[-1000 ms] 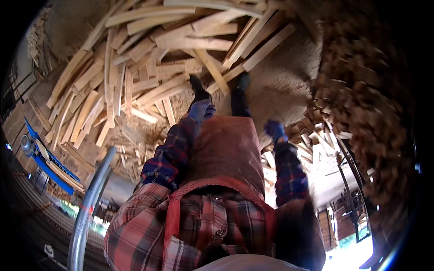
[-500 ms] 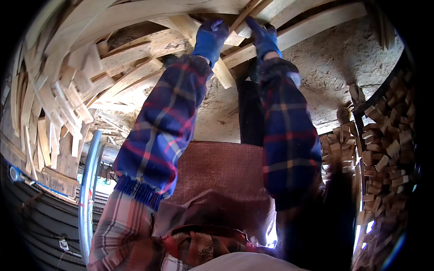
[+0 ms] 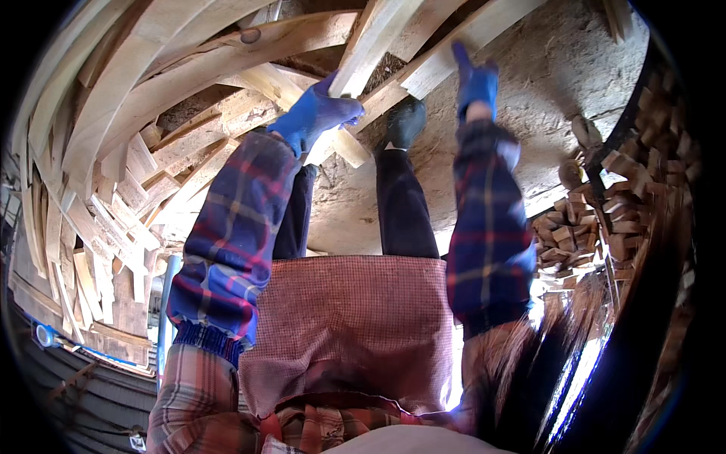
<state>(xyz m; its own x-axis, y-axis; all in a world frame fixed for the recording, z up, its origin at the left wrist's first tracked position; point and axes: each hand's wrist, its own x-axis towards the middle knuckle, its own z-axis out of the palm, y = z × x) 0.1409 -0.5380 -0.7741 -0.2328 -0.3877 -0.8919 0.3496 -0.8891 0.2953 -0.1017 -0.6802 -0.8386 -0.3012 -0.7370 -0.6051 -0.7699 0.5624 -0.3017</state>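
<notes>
Floor: pale, rough ground, with a heap of long planks on the left and stacked short blocks on the right.
Left hand: blue-gloved, thumb and fingers closed around the near end of a pale plank.
Pale plank: slants up and away from the left hand, over other boards.
Right hand: blue-gloved, fingers spread with nothing between them, just beside a wide board; cannot tell whether they touch it.
Below: dark shoe, reddish apron.
</notes>
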